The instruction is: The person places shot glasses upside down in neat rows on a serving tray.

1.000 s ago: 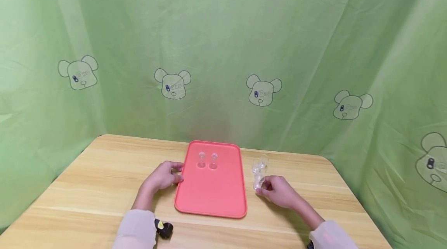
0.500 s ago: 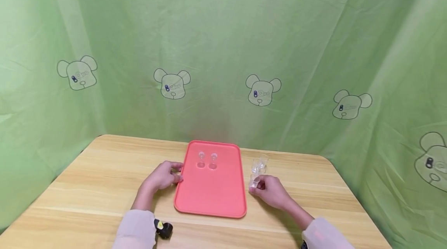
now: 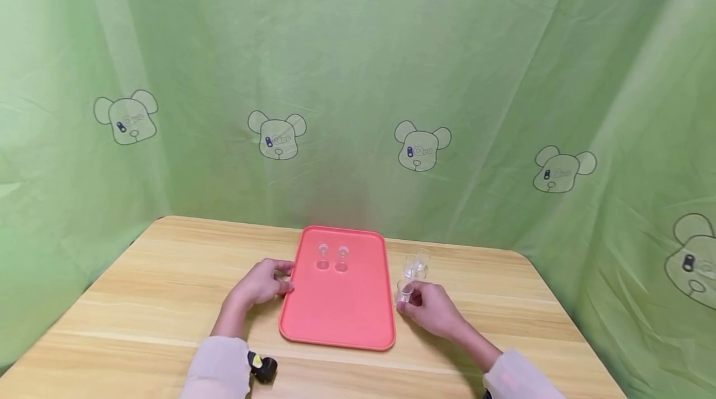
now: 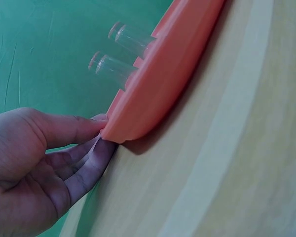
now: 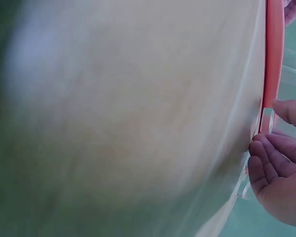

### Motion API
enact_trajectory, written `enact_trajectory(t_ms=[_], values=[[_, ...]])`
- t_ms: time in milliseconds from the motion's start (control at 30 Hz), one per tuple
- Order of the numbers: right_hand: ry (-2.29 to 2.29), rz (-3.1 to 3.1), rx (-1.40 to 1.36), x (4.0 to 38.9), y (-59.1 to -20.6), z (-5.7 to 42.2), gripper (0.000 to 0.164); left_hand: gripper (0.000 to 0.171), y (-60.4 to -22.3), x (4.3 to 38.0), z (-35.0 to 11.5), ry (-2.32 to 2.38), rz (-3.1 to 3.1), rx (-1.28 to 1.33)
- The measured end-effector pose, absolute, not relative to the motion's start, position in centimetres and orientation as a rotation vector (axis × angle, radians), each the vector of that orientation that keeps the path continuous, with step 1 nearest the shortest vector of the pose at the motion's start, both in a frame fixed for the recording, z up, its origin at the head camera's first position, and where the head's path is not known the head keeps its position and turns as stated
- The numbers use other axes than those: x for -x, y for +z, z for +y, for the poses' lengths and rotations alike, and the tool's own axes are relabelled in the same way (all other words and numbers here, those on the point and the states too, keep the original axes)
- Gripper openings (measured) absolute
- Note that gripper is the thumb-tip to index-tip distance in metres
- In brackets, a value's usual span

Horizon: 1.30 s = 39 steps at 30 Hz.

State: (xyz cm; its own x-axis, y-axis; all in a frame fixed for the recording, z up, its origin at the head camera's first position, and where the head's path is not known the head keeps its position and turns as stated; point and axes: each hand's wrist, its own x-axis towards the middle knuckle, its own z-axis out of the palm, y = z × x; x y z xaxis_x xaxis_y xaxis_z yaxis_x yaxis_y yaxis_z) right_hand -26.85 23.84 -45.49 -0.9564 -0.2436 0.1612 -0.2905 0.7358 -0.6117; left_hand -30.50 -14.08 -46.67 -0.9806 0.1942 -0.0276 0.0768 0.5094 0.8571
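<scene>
A red tray point(image 3: 338, 312) lies on the table in front of me. My left hand point(image 3: 263, 281) pinches its left rim between thumb and fingers, as the left wrist view point(image 4: 54, 163) also shows. Two clear shot glasses point(image 3: 322, 256) point(image 3: 342, 258) stand side by side on the tray's far half. Beside the tray's right edge, my right hand point(image 3: 433, 309) holds another clear shot glass point(image 3: 404, 290) between thumb and fingers, rim up. In the right wrist view the fingers of the right hand point(image 5: 281, 163) partly hide that glass.
Just beyond my right hand, several more clear shot glasses point(image 3: 416, 264) stand close together on the wooden table point(image 3: 224, 250). A green curtain point(image 3: 347, 76) with bear-head outlines hangs behind the table and along both sides.
My right hand has moved left with the shot glass, away from the cluster and closer to the tray's right edge. The left hand and the tray have stayed in place.
</scene>
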Motion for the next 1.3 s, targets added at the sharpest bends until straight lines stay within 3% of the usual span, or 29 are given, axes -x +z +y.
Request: enact_trajectory(t_ms=[467, 1067, 1300], values=[[0.989, -2.791, -0.575, 26.6, -43.5, 22.0, 0.010, 0.052, -46.7, 30.5, -14.0, 1.496, 2.610, -0.235], [0.912, -2.600, -0.645, 28.9, -40.3, 20.0, 0.010, 0.051, -46.6, 30.4, -13.9, 1.504, 2.607, -0.239], [0.884, -2.627, -0.594, 30.2, -39.6, 19.4, 0.022, 0.051, -46.5, 30.4, -14.0, 1.501, 2.610, -0.242]])
